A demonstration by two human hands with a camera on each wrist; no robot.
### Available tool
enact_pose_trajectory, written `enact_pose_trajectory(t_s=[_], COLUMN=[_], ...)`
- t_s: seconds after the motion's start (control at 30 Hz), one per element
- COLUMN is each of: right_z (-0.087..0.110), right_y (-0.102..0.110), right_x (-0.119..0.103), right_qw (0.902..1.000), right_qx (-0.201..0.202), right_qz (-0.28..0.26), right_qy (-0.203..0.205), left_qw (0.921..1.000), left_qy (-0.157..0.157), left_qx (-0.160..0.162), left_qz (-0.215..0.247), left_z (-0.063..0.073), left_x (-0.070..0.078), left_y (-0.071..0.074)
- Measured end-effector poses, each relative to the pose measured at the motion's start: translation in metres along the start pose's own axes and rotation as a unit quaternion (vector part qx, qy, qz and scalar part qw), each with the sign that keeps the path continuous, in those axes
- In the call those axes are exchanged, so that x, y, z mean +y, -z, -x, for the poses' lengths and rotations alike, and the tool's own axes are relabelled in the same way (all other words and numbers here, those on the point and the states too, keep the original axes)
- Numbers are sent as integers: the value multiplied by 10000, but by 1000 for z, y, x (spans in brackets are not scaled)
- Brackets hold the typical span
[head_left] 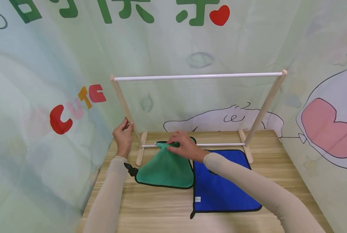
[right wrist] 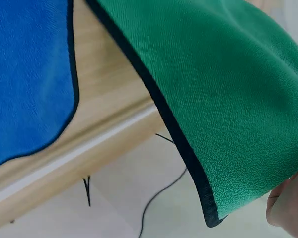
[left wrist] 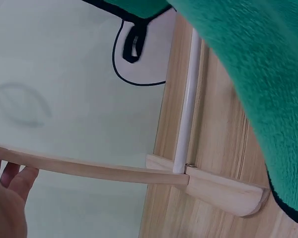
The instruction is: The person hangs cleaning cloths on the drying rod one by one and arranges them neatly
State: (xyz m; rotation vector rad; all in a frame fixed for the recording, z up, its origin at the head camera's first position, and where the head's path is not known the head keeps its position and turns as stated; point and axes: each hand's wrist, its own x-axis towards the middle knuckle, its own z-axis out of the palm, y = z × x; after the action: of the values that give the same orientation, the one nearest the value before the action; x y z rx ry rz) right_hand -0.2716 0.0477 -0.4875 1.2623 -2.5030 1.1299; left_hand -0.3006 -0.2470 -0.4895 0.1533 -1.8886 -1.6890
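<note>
My right hand [head_left: 186, 147] pinches the upper edge of a green towel [head_left: 168, 171] with black trim, thumb and fingers gathered on it. The towel hangs in a peak from that grip, in front of the rack's low bar [head_left: 220, 144]. In the right wrist view the green towel [right wrist: 223, 109] slants down to the fingertips [right wrist: 288, 208]. My left hand [head_left: 123, 137] holds the left wooden post [head_left: 122, 97] of the rack, its fingers [left wrist: 22, 183] curled at the post in the left wrist view. A black loop [left wrist: 134, 42] dangles from a towel corner.
A blue towel [head_left: 223, 191] with black trim lies flat on the wooden table [head_left: 150, 210], right of the green one. The rack's white top bar [head_left: 196, 77] runs across at the back, with the right post [head_left: 265, 108] at its end. Printed cloth [head_left: 59, 58] hangs around the table.
</note>
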Motion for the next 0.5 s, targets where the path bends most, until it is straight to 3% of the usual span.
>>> enact_pose_trajectory(t_s=[0.23, 0.5], right_z=[-12, -31], right_y=[21, 54], right_x=[-10, -27], right_qw=[9997, 9976], right_qx=[-7, 215], right_qz=[-36, 146], right_qy=[244, 644], left_qw=[9999, 9998], left_qy=[-111, -198], left_qx=[19, -27], left_qz=[-63, -73], left_z=[-9, -12], left_x=[-23, -29], left_y=[0, 3])
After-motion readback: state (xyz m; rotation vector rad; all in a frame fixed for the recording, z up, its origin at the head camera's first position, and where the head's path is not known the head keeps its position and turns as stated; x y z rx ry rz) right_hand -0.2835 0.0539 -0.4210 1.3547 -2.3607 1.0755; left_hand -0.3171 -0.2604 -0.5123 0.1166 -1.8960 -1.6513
